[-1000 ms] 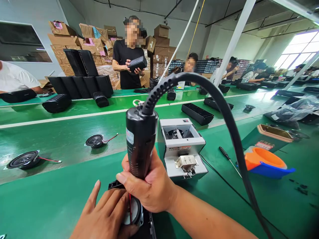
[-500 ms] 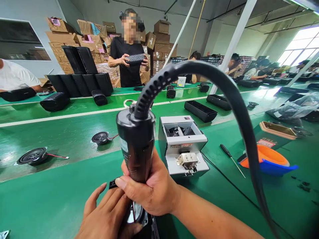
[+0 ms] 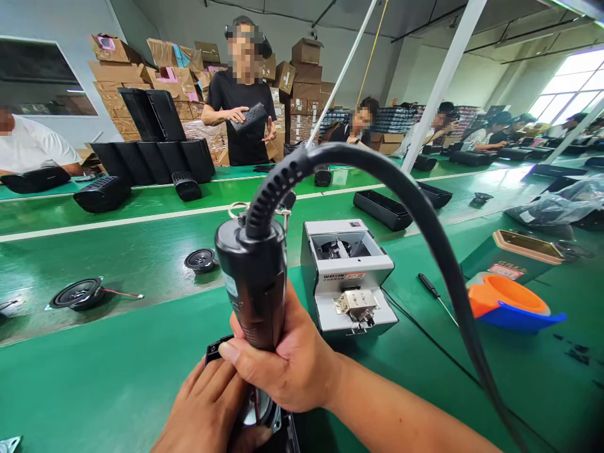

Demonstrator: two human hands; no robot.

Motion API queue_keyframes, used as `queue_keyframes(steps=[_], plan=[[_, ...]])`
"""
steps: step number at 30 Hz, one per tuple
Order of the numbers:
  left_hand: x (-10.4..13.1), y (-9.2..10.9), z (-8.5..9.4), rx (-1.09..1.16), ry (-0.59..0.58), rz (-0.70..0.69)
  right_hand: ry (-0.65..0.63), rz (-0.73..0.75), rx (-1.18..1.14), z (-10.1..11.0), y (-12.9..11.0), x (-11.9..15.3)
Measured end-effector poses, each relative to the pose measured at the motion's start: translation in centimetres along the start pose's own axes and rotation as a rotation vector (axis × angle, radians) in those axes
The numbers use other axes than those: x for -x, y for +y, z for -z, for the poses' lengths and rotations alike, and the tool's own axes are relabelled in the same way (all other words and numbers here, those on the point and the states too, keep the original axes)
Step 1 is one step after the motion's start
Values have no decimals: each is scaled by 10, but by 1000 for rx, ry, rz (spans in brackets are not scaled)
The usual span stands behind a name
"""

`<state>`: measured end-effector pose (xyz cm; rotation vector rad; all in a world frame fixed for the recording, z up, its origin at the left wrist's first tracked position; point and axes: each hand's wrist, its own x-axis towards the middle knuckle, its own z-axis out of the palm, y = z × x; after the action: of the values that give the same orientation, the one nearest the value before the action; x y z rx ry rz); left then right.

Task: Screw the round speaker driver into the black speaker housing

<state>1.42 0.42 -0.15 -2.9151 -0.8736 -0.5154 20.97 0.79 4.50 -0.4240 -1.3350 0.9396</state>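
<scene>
A grey screw feeder (image 3: 346, 277) stands mid-desk (image 3: 94, 371). Toward the right edge lie a small screwdriver (image 3: 436, 296) and an orange-and-blue bowl (image 3: 512, 303). Two loose speaker drivers (image 3: 78, 293) (image 3: 200, 259) rest left. Black speaker housings (image 3: 151, 160) line the far edge.

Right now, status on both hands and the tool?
Right hand grips electric screwdriver upright. Left hand steadies speaker. Cable arches clear.

Glossy black plastic screwdriver (image 3: 257, 286); shiny green bench (image 3: 94, 371).

Single head-worn camera looking forward and down, sitting close over hands (image 3: 264, 384), facing across green tabletop (image 3: 94, 377) toward far cardboard boxes (image 3: 160, 63).
</scene>
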Motion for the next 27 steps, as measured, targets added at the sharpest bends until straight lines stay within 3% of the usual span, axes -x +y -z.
queue_keyframes(steps=[3, 15, 27], plan=[[-5, -4, 7, -9, 38, -81, -15, 14, -5, 0, -2, -1], [-18, 4, 17, -137, 154, -162, -16, 56, -21, 1, 7, 2], [-28, 19, 26, -102, 201, -95, -27, -14, -38, 4, 13, 4]])
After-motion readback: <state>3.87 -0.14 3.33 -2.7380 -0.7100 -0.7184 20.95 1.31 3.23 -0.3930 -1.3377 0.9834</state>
